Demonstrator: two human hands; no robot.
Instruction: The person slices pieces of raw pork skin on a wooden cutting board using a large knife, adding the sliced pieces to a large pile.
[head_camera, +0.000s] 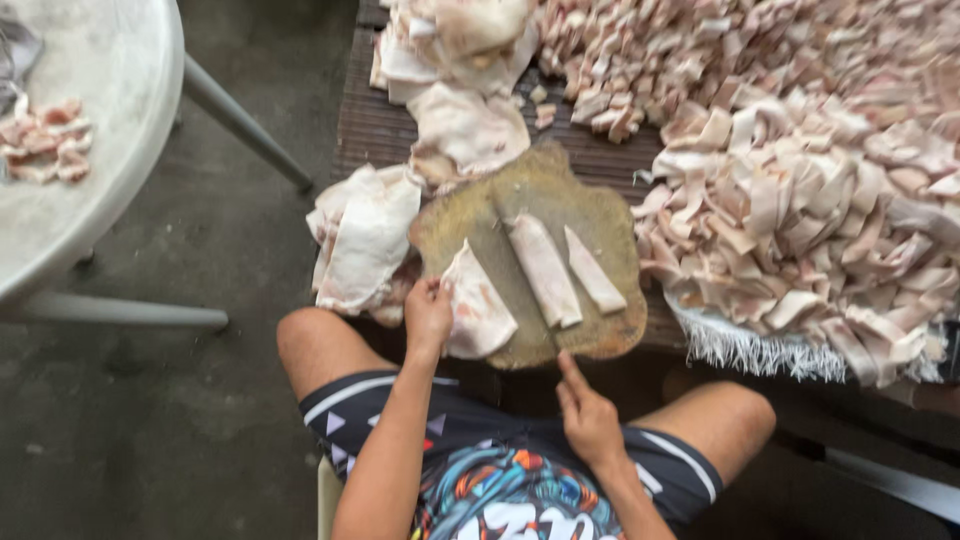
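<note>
Risk: your left hand (428, 315) pinches the pork-skin slab (478, 310) at the chopping block's (610, 215) 7 o'clock rim, while your right hand (588, 420) clenches a barely visible knife handle, so a slippery slab could bring fingers under the blade.

Your open lane is the near edge of the chopping board (600, 345), between your hands. Uncut slabs (365, 240) crowd its left, the cut-strip heap (800, 200) walls the right, more slabs (465, 125) block behind.
</note>
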